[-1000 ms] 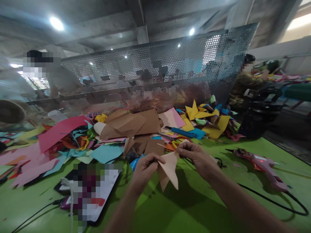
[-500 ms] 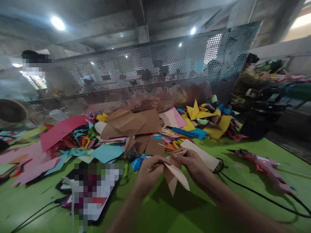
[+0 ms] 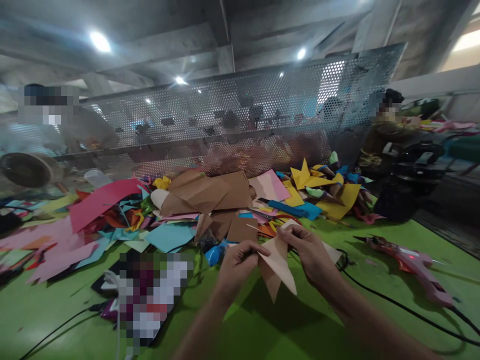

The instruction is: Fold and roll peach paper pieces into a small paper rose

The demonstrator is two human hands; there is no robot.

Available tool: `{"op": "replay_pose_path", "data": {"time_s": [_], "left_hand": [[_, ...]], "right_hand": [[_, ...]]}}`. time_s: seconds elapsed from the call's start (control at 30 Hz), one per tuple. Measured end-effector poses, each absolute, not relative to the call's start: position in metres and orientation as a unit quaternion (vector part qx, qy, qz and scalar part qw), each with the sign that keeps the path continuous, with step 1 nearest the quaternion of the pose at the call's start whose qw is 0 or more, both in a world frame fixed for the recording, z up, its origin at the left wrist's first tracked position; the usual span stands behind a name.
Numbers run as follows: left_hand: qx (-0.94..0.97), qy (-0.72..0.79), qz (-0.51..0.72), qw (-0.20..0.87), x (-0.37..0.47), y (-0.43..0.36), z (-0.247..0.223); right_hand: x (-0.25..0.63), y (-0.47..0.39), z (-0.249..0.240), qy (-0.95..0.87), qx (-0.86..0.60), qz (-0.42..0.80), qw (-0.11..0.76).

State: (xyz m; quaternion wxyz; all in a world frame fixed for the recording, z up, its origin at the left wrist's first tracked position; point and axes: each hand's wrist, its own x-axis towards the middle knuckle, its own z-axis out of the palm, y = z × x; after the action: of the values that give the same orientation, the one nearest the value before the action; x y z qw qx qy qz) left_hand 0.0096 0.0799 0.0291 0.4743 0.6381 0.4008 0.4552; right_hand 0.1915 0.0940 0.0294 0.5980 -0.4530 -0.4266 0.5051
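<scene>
A folded tan paper piece [image 3: 279, 262] hangs between my two hands, its pointed flaps facing down over the green table. My left hand [image 3: 240, 260] pinches its left edge between thumb and fingers. At the upper right edge of the same piece, my right hand [image 3: 305, 245] is closed on it. A thin pale stick or strip [image 3: 252, 227] shows just above the paper; whether it touches the piece I cannot tell. Behind my right hand lies a flat beige sheet [image 3: 332, 252], partly covered.
A pink glue gun [image 3: 410, 262] with a black cable lies at right on the green table [image 3: 375, 320]. Colored paper and brown sheets [image 3: 210, 192] pile up behind. A blue cutter [image 3: 287, 207] lies there. Pixelated device at left; perforated screen and people beyond.
My right hand has shifted slightly up and away from my left hand, and the tan paper between them looks more spread. The whole view has moved a little.
</scene>
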Motion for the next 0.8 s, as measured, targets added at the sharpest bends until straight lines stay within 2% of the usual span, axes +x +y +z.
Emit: {"op": "replay_pose_path", "data": {"time_s": [0.27,0.43,0.63,0.8], "left_hand": [[0.611,0.41,0.494,0.463,0.001,0.082,0.03],[0.607,0.41,0.488,0.475,0.002,0.086,0.025],[0.61,0.401,0.482,0.485,0.004,0.087,0.02],[0.639,0.429,0.48,0.421,0.005,0.091,0.017]], "right_hand": [[0.216,0.106,0.029,-0.386,-0.477,0.448,0.65],[0.205,0.097,0.03,-0.467,-0.446,0.538,0.541],[0.205,0.09,0.036,-0.48,-0.427,0.505,0.576],[0.204,0.082,0.04,-0.551,-0.383,0.543,0.505]]}}
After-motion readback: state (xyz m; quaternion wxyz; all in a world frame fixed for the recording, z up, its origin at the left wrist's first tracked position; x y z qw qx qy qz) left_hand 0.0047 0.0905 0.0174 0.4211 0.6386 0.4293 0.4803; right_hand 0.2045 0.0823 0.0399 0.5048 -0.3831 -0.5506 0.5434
